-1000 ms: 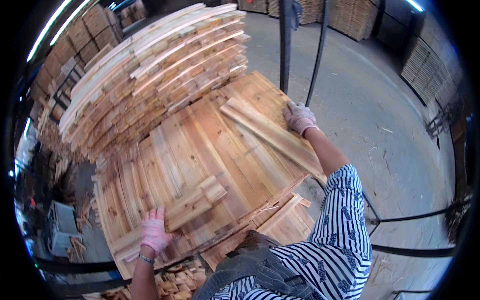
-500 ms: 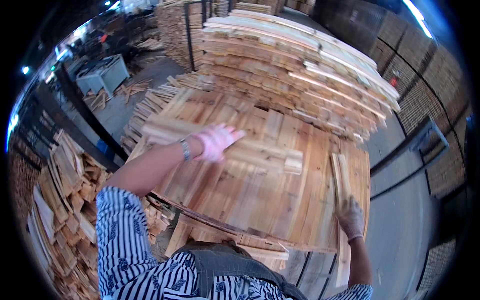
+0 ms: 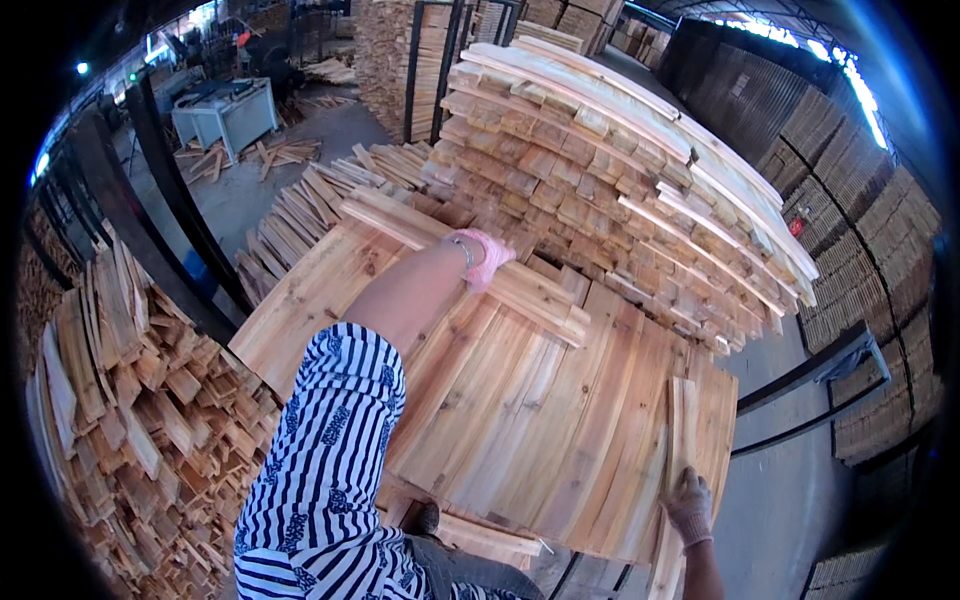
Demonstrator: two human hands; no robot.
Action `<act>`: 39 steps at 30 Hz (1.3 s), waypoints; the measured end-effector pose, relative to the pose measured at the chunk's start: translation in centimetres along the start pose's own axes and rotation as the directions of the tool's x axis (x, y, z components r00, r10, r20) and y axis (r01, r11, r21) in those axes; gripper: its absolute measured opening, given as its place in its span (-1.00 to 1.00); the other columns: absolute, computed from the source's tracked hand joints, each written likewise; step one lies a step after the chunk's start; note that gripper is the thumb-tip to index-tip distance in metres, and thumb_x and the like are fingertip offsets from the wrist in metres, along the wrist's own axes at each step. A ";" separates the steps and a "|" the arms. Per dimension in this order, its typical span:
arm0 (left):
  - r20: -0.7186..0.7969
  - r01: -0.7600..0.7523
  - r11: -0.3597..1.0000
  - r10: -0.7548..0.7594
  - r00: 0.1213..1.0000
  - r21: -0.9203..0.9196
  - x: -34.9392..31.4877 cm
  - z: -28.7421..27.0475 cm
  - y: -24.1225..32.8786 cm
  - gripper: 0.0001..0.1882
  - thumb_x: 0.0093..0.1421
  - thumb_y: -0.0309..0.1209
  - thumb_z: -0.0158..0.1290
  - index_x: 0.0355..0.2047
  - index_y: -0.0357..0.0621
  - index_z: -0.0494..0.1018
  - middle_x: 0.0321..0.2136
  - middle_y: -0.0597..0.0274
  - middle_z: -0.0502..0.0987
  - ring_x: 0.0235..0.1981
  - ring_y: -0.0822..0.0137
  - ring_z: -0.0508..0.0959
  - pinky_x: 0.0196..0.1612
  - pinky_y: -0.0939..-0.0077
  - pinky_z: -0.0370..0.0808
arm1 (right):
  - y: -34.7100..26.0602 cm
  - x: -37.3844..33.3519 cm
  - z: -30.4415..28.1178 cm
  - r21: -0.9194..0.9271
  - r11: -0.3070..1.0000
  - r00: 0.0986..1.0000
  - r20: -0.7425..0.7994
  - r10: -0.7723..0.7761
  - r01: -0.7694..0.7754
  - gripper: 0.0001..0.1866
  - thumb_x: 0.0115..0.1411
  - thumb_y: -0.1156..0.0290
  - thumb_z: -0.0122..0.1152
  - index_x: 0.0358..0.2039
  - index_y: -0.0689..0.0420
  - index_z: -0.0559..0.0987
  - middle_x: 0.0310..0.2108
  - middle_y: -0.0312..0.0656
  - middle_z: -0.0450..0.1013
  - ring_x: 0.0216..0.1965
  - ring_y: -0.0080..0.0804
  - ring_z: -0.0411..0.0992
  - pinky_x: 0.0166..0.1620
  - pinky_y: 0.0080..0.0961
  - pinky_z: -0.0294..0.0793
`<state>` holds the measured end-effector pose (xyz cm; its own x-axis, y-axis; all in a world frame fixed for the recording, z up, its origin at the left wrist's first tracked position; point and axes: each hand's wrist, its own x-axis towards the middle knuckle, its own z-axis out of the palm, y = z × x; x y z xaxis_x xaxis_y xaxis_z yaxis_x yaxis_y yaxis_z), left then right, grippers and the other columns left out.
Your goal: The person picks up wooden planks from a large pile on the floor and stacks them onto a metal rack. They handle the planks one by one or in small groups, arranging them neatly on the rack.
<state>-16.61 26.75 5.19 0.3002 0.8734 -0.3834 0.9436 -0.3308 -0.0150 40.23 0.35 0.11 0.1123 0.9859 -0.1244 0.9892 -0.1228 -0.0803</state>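
- Left grip (image 3: 487,260) is lying over overlapping boards (image 3: 545,305) atop the plank layer (image 3: 520,430); finger closure is blurring, so I cannot tell.
- Right grip (image 3: 688,507) is resting, fingers bent, at the narrow board (image 3: 683,430); firmness is not showing.
- Boards are appearing stiff, fairly light; mid-length edges are suiting hold.
- No writing is reading legibly.

Loose boards (image 3: 548,303) shifted toward tall stack (image 3: 600,165)

Left hand (image 3: 487,260) and loose boards: from the side away from the tall stack to near it. Right hand (image 3: 688,503): now farther from the tall stack than 1.0 s ago.
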 end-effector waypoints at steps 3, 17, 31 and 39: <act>-0.078 -0.065 0.997 0.068 0.995 0.038 1.7 -0.6 0.1 0.07 -0.19 -0.40 0.42 0.39 -0.09 0.20 0.35 -0.05 0.29 0.34 0.03 0.35 0.33 0.18 0.38 | 0.6 -0.1 -1.7 0.095 0.984 0.983 -0.113 -0.142 0.153 -0.38 -0.02 0.25 0.43 0.07 0.13 0.46 -0.12 0.14 0.49 -0.07 0.22 0.48 0.00 0.01 0.53; -0.063 0.160 0.987 -0.160 0.985 0.005 3.1 -0.3 -2.0 0.12 -0.21 -0.47 0.36 0.40 -0.01 0.07 0.41 -0.11 0.13 0.44 -0.16 0.13 0.44 0.05 0.18 | -14.5 13.0 -5.0 -0.128 0.674 0.677 -0.029 -0.736 0.728 -0.48 0.08 0.37 0.32 0.11 -0.10 0.50 0.06 -0.11 0.43 0.10 0.00 0.41 0.15 -0.10 0.45; -0.139 0.115 0.988 -0.129 0.982 -0.103 6.4 1.5 -4.7 0.22 -0.39 -0.51 0.44 0.37 -0.03 0.11 0.35 -0.10 0.17 0.38 -0.16 0.17 0.41 0.14 0.24 | -11.8 24.4 -3.3 -0.142 0.819 0.813 0.300 -0.499 0.555 -0.11 0.03 0.32 0.38 0.39 -0.42 0.27 0.33 -0.21 0.28 0.31 0.04 0.28 0.26 0.03 0.37; -0.266 0.144 0.975 -0.186 0.946 -0.170 2.4 1.8 -2.4 0.10 -0.23 -0.42 0.45 0.36 -0.12 0.15 0.32 -0.20 0.25 0.37 -0.17 0.21 0.40 0.08 0.24 | -11.9 24.0 -2.8 -0.088 0.850 0.844 0.206 -0.495 0.520 -0.17 0.08 0.34 0.36 0.38 -0.28 0.29 0.28 -0.07 0.29 0.27 0.15 0.29 0.29 -0.01 0.35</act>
<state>-18.44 29.01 2.67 0.1458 0.9827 -0.1144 0.9868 -0.1362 0.0872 31.45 25.75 0.89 -0.4144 0.8696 -0.2686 0.9072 0.4182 -0.0457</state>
